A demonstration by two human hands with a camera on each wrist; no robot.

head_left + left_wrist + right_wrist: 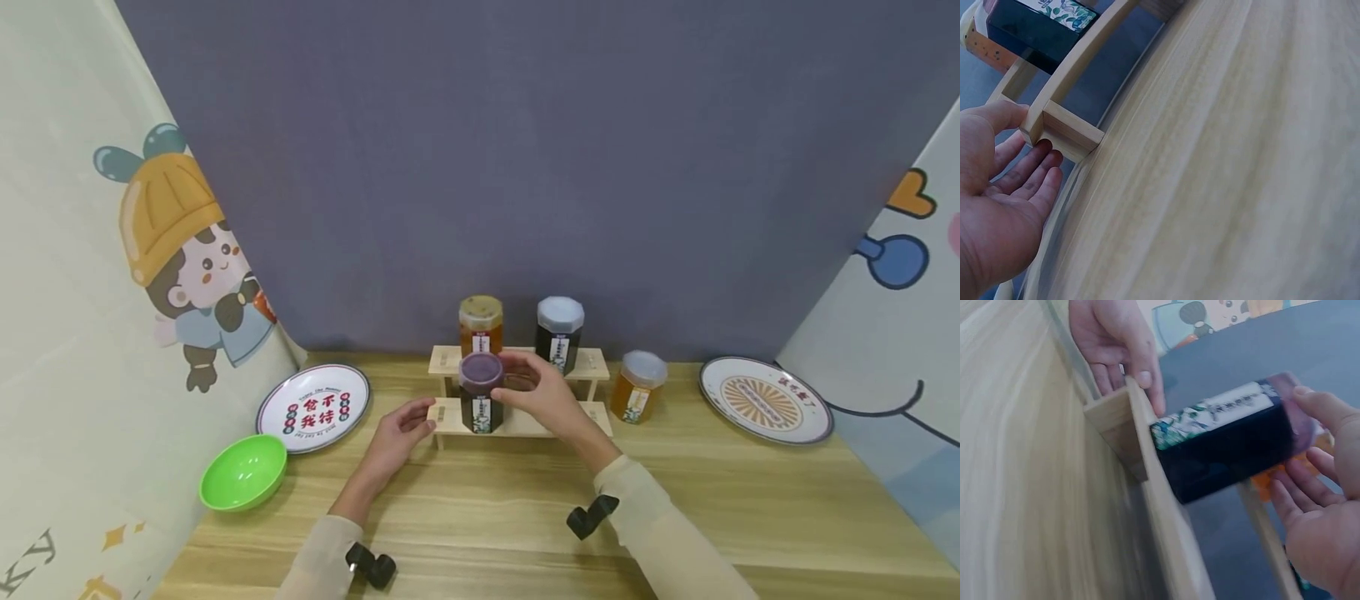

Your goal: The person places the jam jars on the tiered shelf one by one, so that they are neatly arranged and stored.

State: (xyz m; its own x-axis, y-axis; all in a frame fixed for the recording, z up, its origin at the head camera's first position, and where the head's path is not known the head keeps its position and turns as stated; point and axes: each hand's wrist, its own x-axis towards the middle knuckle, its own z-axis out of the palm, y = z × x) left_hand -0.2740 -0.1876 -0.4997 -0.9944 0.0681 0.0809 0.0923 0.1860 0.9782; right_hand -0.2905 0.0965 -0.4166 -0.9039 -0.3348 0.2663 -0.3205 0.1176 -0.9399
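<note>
In the head view, my right hand (543,396) holds a dark jar (481,410) with a purple lid (482,368), thumb and fingers at the lid. The jar stands upright on the lower step of a two-step wooden rack (536,423), towards its left end. My left hand (397,437) grips that step's left end. The left wrist view has the thumb at the board's edge (1034,122) and fingertips by the support below. On the upper step are an amber jar (481,321) with a yellowish lid and a dark jar (559,333) with a white lid.
A white-lidded amber jar (638,386) stands on the table right of the rack. Printed plates lie at the left (313,408) and right (767,400). A green bowl (243,473) sits at the left edge. Behind the rack hangs a grey-blue cloth (480,167).
</note>
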